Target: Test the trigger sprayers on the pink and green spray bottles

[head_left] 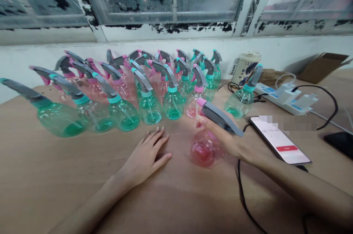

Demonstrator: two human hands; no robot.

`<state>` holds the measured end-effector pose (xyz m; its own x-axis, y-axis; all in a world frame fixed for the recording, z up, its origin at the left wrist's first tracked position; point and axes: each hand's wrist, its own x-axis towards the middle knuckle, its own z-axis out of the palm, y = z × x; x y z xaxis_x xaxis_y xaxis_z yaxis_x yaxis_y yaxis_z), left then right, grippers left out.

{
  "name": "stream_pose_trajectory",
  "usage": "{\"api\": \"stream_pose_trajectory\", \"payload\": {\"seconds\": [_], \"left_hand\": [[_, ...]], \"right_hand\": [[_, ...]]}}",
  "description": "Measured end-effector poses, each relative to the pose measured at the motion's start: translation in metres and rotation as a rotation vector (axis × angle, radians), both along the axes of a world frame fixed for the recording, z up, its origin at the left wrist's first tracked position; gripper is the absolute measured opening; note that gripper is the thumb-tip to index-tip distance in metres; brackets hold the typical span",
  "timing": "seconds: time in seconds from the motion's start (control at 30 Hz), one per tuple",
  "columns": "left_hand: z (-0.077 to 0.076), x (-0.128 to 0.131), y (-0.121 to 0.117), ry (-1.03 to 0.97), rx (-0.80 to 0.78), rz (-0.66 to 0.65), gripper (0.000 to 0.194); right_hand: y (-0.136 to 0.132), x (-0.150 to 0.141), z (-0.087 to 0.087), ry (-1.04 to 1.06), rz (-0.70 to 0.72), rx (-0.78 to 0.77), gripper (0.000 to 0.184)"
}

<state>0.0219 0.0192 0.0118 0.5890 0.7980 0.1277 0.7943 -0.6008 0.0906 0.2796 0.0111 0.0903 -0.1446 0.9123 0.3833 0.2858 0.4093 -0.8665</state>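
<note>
My right hand [217,133] is closed around the neck of a pink spray bottle [203,152] with a grey and pink trigger head. The bottle leans, its base toward me, and part of its neck is hidden by my fingers. My left hand [149,153] lies flat on the wooden table [68,175], fingers spread, holding nothing. Beyond both hands stand several green spray bottles [150,110] in a front row, with pink spray bottles [95,88] mostly behind them. One green spray bottle [239,102] stands apart at the right.
To the right lie a phone [278,140] with a lit screen, a white power strip [296,103] with plugged-in chargers, and black cables [241,186]. A paper coffee cup [245,66] and a cardboard box [321,66] stand near the wall under the window.
</note>
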Motion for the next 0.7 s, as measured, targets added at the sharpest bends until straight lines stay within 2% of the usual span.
{"api": "stream_pose_trajectory", "payload": {"seconds": [0.2,0.3,0.4,0.5,0.6,0.7], "left_hand": [[-0.0011,-0.0008,0.0003,-0.019,-0.001,-0.008,0.06],[-0.0009,-0.0011,0.0001,-0.015,-0.006,-0.006,0.06],[0.0005,-0.0002,-0.0008,-0.005,-0.008,-0.002,0.06],[0.0016,0.0005,-0.0016,-0.007,-0.004,-0.007,0.059],[0.0013,0.0001,-0.0014,-0.014,-0.002,-0.012,0.059],[0.0003,-0.0004,-0.0004,-0.013,-0.007,-0.01,0.059]], "right_hand": [[0.0034,0.0027,-0.0045,-0.049,0.016,0.045,0.03],[0.0051,0.0029,-0.0005,-0.056,0.055,0.066,0.022],[0.003,0.0007,0.0039,0.012,0.056,0.014,0.013],[0.0013,-0.0017,0.0031,0.063,0.061,-0.051,0.018],[0.0016,-0.0024,0.0004,0.086,0.067,-0.048,0.026],[0.0019,-0.0018,0.0015,0.07,0.08,-0.019,0.023]]}}
